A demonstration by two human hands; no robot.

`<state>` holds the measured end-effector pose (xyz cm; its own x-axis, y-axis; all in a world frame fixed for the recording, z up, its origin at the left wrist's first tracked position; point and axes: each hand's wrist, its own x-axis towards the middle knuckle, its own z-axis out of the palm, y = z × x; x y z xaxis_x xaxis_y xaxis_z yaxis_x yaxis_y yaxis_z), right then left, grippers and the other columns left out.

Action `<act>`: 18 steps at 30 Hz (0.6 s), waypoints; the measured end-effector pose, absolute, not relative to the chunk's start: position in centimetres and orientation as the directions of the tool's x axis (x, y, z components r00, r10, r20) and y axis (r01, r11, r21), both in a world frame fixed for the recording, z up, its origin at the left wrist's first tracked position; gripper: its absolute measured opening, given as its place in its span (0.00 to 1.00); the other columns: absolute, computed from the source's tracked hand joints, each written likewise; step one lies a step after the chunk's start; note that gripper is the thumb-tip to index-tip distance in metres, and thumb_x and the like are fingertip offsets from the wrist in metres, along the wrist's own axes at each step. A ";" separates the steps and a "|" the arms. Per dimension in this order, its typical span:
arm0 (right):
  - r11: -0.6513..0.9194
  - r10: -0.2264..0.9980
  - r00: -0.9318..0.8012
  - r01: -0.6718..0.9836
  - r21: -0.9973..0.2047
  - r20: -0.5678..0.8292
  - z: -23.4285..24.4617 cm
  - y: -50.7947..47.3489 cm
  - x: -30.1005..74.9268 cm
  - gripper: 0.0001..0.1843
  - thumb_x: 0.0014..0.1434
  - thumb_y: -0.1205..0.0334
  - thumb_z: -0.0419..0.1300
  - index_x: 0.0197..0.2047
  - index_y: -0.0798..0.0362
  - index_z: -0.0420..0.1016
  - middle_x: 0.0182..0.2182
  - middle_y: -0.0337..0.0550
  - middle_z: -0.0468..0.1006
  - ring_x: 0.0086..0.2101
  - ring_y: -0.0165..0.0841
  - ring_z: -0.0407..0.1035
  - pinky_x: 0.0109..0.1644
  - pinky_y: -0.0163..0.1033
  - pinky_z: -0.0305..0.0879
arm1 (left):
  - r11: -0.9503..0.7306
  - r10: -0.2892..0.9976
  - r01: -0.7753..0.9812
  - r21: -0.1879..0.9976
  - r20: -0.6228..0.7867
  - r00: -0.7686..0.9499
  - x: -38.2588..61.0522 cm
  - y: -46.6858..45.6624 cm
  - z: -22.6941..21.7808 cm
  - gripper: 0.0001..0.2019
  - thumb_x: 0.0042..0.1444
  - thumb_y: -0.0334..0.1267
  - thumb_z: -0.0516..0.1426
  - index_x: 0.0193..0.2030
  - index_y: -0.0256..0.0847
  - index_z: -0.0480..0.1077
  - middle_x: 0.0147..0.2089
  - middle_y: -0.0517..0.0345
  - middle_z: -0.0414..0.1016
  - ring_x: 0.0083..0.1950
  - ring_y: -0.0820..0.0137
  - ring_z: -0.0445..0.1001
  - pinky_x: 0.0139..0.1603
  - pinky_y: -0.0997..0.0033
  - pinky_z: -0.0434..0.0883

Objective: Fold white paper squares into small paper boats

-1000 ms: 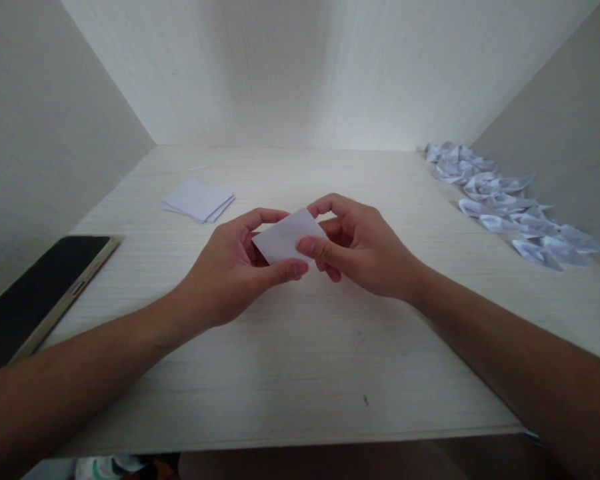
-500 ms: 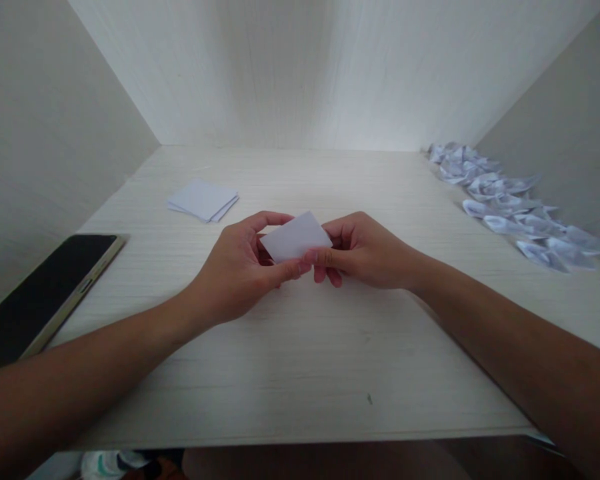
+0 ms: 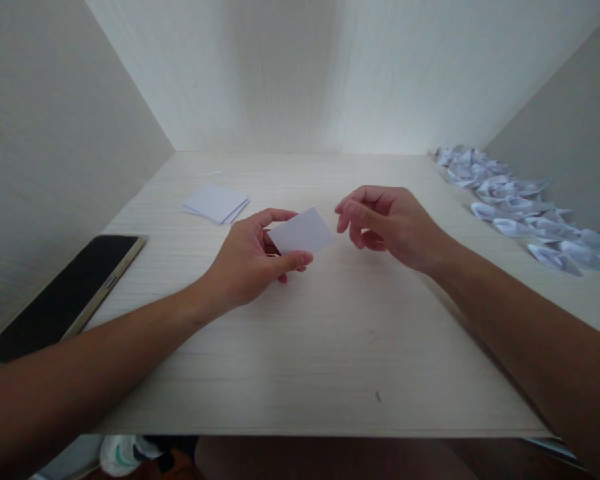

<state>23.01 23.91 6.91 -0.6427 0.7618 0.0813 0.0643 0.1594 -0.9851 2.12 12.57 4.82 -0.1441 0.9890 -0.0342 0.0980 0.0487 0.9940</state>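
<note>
A small white rectangle of paper (image 3: 303,231) is held in my left hand (image 3: 253,260), thumb along its near edge and fingers at its left side and behind. It is tilted above the middle of the table. My right hand (image 3: 387,223) hovers just right of the paper, apart from it. Its fingers are loosely bent and spaced, with nothing visible between them. Part of the paper's left end is hidden by my left fingers. A short stack of white paper sheets (image 3: 215,202) lies behind my left hand.
Many folded white paper pieces (image 3: 510,200) lie in a band along the right wall. A black device with a pale edge, like a phone (image 3: 65,293), lies at the left. Walls rise at the back and both sides of the pale table (image 3: 300,373).
My right hand has let go of the paper and moved up and to the right. The left hand keeps hold of it. The whole view has shifted slightly.
</note>
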 end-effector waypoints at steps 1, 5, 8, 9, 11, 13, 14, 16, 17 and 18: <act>0.171 0.715 -0.697 0.105 -0.980 0.051 6.8 23.6 22.9 0.23 0.53 0.44 0.78 0.33 0.54 0.79 0.24 0.37 0.78 0.20 0.24 0.64 0.20 0.33 0.50 | 0.049 0.991 0.104 0.993 -0.035 -0.132 2.1 12.5 4.8 0.31 0.43 0.34 0.75 0.55 0.37 0.73 0.29 0.55 0.84 0.27 0.62 0.83 0.22 0.72 0.75; 0.258 0.528 -0.847 0.222 -0.940 -0.055 6.3 22.8 22.5 0.19 0.57 0.48 0.75 0.30 0.56 0.81 0.21 0.36 0.76 0.22 0.25 0.64 0.24 0.33 0.55 | 0.054 0.995 0.147 0.988 -0.040 -0.097 2.1 12.3 4.8 0.31 0.42 0.34 0.75 0.55 0.37 0.74 0.26 0.58 0.83 0.21 0.68 0.77 0.19 0.74 0.72; 0.302 0.487 -0.871 0.232 -0.925 -0.059 6.1 22.7 22.4 0.18 0.62 0.49 0.71 0.29 0.56 0.81 0.21 0.37 0.76 0.23 0.26 0.66 0.27 0.34 0.59 | 0.074 0.994 0.180 0.981 -0.059 -0.088 2.2 12.2 5.0 0.32 0.42 0.34 0.75 0.55 0.37 0.74 0.25 0.59 0.82 0.19 0.71 0.73 0.17 0.76 0.68; 0.309 0.491 -0.870 0.223 -0.924 -0.046 6.0 22.7 22.3 0.18 0.62 0.50 0.70 0.29 0.56 0.81 0.21 0.37 0.76 0.23 0.26 0.67 0.28 0.35 0.59 | 0.085 0.993 0.182 0.980 -0.069 -0.093 2.2 12.2 5.1 0.32 0.43 0.34 0.75 0.55 0.37 0.73 0.25 0.59 0.82 0.19 0.72 0.72 0.16 0.77 0.68; 0.326 0.508 -0.862 0.207 -0.922 -0.014 6.0 23.0 22.4 0.18 0.62 0.50 0.71 0.28 0.55 0.80 0.21 0.36 0.75 0.22 0.26 0.65 0.27 0.35 0.58 | 0.111 0.990 0.175 0.978 -0.094 -0.104 2.2 12.3 5.3 0.32 0.43 0.33 0.75 0.56 0.36 0.73 0.25 0.60 0.82 0.19 0.72 0.72 0.16 0.78 0.67; 0.348 0.545 -0.838 0.209 -0.914 0.016 6.1 23.6 22.8 0.18 0.62 0.52 0.71 0.27 0.55 0.79 0.20 0.36 0.74 0.22 0.25 0.64 0.26 0.35 0.56 | 0.124 0.987 0.156 0.980 -0.105 -0.124 2.0 12.4 5.3 0.30 0.43 0.33 0.74 0.55 0.37 0.73 0.25 0.60 0.81 0.20 0.71 0.74 0.16 0.78 0.66; 0.356 0.578 -0.815 0.213 -0.910 0.036 6.2 24.0 23.1 0.18 0.62 0.52 0.71 0.27 0.55 0.79 0.20 0.36 0.73 0.22 0.25 0.63 0.26 0.35 0.55 | 0.119 0.986 0.144 0.982 -0.100 -0.133 1.9 12.5 5.3 0.29 0.44 0.33 0.74 0.54 0.37 0.74 0.26 0.60 0.81 0.22 0.71 0.75 0.16 0.78 0.66; 0.354 0.665 -0.742 0.220 -0.909 0.080 6.5 24.8 23.9 0.18 0.62 0.53 0.72 0.26 0.54 0.78 0.20 0.37 0.74 0.21 0.25 0.62 0.25 0.34 0.53 | 0.091 0.986 0.113 0.989 -0.074 -0.146 1.7 12.7 5.1 0.25 0.45 0.33 0.74 0.51 0.38 0.76 0.26 0.61 0.81 0.24 0.69 0.78 0.16 0.79 0.66; 0.342 0.708 -0.700 0.221 -0.913 0.096 6.7 25.2 24.2 0.18 0.62 0.52 0.72 0.26 0.54 0.78 0.21 0.38 0.74 0.21 0.25 0.61 0.25 0.34 0.52 | 0.076 0.987 0.094 0.993 -0.061 -0.149 1.6 12.8 5.0 0.24 0.45 0.33 0.74 0.50 0.38 0.76 0.26 0.61 0.81 0.26 0.68 0.79 0.17 0.79 0.66; 0.323 0.733 -0.674 0.227 -0.919 0.091 6.9 25.5 24.6 0.19 0.62 0.52 0.73 0.26 0.53 0.77 0.21 0.38 0.74 0.21 0.25 0.61 0.24 0.34 0.51 | 0.063 0.987 0.077 0.995 -0.051 -0.150 1.6 12.8 4.9 0.23 0.45 0.33 0.74 0.49 0.38 0.77 0.27 0.61 0.80 0.27 0.68 0.80 0.17 0.78 0.67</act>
